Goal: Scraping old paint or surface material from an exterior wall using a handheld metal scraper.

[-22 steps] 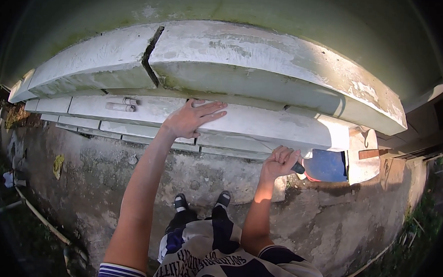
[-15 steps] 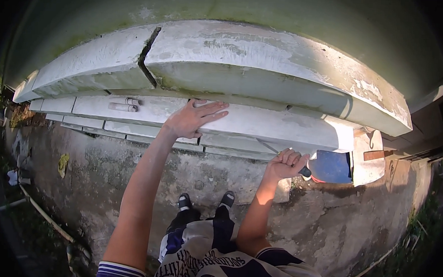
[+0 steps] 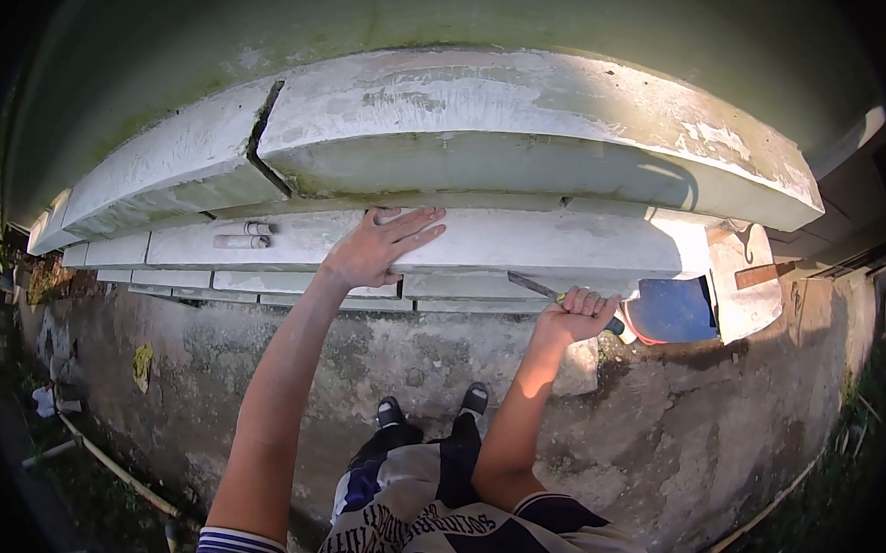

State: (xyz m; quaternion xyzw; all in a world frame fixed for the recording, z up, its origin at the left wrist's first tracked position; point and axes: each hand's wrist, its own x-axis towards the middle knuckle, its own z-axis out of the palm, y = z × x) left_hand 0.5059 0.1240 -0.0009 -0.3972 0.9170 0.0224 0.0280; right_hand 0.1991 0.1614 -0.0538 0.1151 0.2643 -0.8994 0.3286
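My left hand lies flat on the pale concrete ledge, its fingers apart and pointing right; it holds nothing. In my right hand is a flat-bladed hand tool with a narrow metal blade and a dark handle whose butt sticks out to the right. The fingers wrap around the handle. Its blade points left, angled up at the ledge's front face; whether the tip touches the face I cannot tell. Two short whitish cylinders rest on the ledge left of my left hand.
Above runs a thicker concrete ledge with a dark vertical gap. To the right are a blue container and a pale sheet carrying a brown wooden piece. A yellow scrap lies on the ground; poles lie lower left.
The view has shifted slightly. The tool's blade is raised a little and more of it shows. My left hand stays flat on the ledge.
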